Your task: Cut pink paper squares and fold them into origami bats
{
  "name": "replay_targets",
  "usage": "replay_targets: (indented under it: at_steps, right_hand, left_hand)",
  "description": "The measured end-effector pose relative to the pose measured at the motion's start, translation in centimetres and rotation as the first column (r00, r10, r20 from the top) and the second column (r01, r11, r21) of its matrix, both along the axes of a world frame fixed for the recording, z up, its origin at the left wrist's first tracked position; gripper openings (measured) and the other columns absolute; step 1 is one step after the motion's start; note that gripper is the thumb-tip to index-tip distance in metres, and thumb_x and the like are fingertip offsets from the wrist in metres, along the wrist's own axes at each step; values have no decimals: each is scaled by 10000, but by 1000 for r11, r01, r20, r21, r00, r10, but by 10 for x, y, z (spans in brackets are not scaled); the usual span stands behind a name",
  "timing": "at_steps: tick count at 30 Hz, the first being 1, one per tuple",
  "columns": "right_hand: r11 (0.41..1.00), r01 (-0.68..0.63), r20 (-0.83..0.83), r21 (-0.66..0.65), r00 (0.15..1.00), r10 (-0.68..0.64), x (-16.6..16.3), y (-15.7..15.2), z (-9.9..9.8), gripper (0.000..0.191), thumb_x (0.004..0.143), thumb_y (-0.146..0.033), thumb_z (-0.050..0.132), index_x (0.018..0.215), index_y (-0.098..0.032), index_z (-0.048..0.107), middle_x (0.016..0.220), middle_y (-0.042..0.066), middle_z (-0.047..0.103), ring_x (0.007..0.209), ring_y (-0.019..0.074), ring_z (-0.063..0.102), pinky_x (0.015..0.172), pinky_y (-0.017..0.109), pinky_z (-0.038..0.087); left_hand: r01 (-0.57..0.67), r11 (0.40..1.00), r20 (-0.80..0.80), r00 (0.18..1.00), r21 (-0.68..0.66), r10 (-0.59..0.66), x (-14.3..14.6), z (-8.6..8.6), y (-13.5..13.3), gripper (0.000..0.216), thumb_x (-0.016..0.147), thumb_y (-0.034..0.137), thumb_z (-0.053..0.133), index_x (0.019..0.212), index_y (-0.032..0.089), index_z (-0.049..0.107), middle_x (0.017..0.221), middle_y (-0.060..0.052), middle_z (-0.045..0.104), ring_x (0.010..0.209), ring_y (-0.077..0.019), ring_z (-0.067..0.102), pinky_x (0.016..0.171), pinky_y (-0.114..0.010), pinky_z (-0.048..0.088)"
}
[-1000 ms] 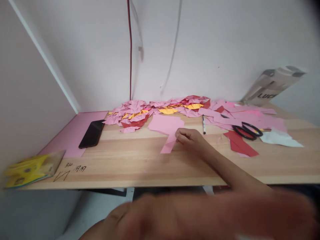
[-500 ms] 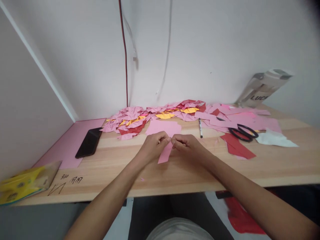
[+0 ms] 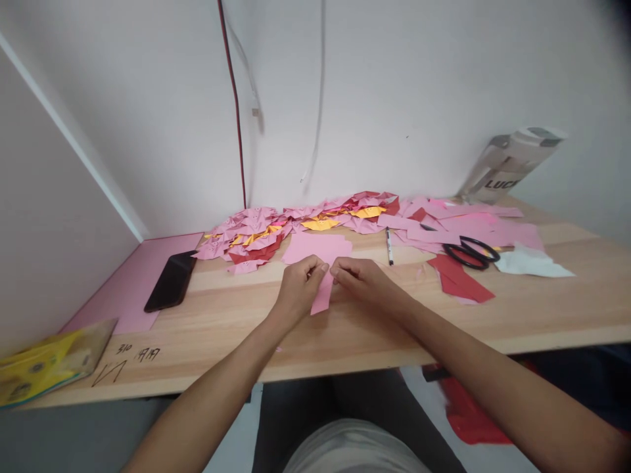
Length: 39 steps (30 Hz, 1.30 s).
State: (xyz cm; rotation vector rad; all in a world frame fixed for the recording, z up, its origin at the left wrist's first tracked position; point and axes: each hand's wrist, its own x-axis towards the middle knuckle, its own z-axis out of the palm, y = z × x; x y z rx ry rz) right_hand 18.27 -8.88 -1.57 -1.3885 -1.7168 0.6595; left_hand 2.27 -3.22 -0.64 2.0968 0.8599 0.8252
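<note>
A narrow strip of pink paper (image 3: 322, 299) hangs between my two hands over the front half of the wooden table. Its lower end points toward me, and its upper part is mostly covered by my fingers. My left hand (image 3: 302, 281) is closed on the strip's left edge, thumb against the curled fingers. On the other edge, my right hand (image 3: 359, 276) pinches the paper, its fingertips almost touching the left thumb. Just behind both hands lie flat pink paper pieces (image 3: 315, 247).
Folded pink, red and yellow papers (image 3: 256, 230) are heaped along the wall. To the right are a marker (image 3: 389, 246), black-handled scissors (image 3: 470, 253), red paper (image 3: 461, 279) and a white tissue (image 3: 532, 261). A phone (image 3: 171, 281) and a yellow packet (image 3: 44, 364) lie left.
The whole view has shifted slightly, so things on the table sit a little further left. Both hands keep their hold on the pink strip, with the fingers slightly repositioned.
</note>
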Motion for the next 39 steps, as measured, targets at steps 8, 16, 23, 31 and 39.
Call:
replay_targets:
  at_steps: [8,16,23,31,39]
  right_hand:
    - [999,-37,-63,-23,997,35,2,-1,3,196,879,-302,452,721,-188,472,648,-46,417,618,109,369,563,234,284]
    - [1000,-15,-54,-26,998,14,4,4,-3,241,871,-357,471,699,-190,460,621,-51,396,592,109,352,541,240,263]
    - [999,42,-57,-17,997,-43,8,6,-3,194,861,-308,452,705,-195,432,639,-46,405,605,110,363,557,243,272]
    - [994,-44,-2,-104,999,44,8,3,-2,326,817,-311,522,599,-202,307,578,-66,313,553,92,297,506,235,219]
    - [996,-30,-103,-78,994,22,2,1,-4,323,809,-327,605,1106,-241,512,843,-13,541,718,122,503,631,242,392]
  left_hand:
    - [21,998,43,999,-61,-19,2,-4,2,262,870,304,443,644,171,446,617,33,427,608,-111,396,577,-235,302]
    - [42,992,48,998,-120,-37,1,-11,8,305,848,353,489,612,168,433,588,43,380,578,-100,354,552,-231,272]
    - [97,968,54,995,-231,-87,-1,-15,13,346,789,383,569,576,167,402,557,58,323,519,-74,295,495,-220,219]
    - [178,932,39,984,-315,-175,-15,-4,26,218,740,328,625,777,114,635,693,-22,606,597,-109,504,555,-222,359]
    - [221,925,-8,972,-308,-235,-23,16,41,152,689,264,678,766,134,685,683,-4,610,601,-99,507,538,-197,372]
